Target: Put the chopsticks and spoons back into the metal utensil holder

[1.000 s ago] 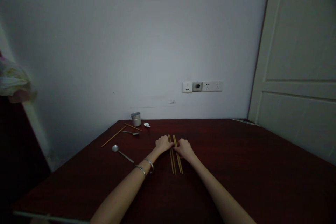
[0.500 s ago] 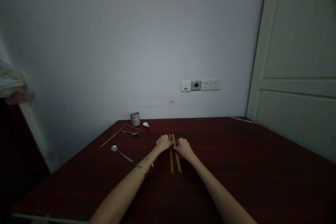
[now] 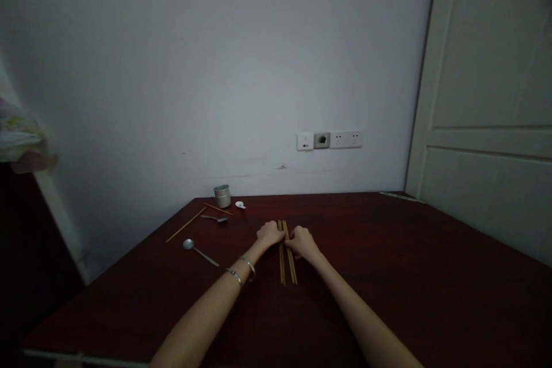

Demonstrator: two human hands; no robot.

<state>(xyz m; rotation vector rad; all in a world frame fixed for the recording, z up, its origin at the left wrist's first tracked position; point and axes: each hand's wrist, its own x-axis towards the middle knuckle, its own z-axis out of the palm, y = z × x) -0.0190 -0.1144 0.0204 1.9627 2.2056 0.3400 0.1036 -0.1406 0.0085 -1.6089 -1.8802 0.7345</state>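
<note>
At the middle of the dark red table (image 3: 366, 276), my left hand (image 3: 270, 233) is closed on a pair of wooden chopsticks (image 3: 282, 264), gripping them above their midpoint. My right hand (image 3: 303, 242) pinches a second pair of chopsticks (image 3: 292, 267) just to the right. Both pairs point away from me, nearly side by side, with a narrow gap that widens toward me. The fingertips are partly hidden behind the knuckles. Two silver bangles circle my left wrist.
Left of my hands lie a long-handled metal spoon (image 3: 200, 252), a smaller metal utensil (image 3: 214, 218) and two loose chopsticks (image 3: 186, 224). A metal cup (image 3: 222, 196) and a small white spoon (image 3: 240, 204) stand near the wall, which carries sockets (image 3: 338, 140).
Both hands keep their hold on the chopsticks. The near ends of the right pair have shifted very slightly left; otherwise little differs.
</note>
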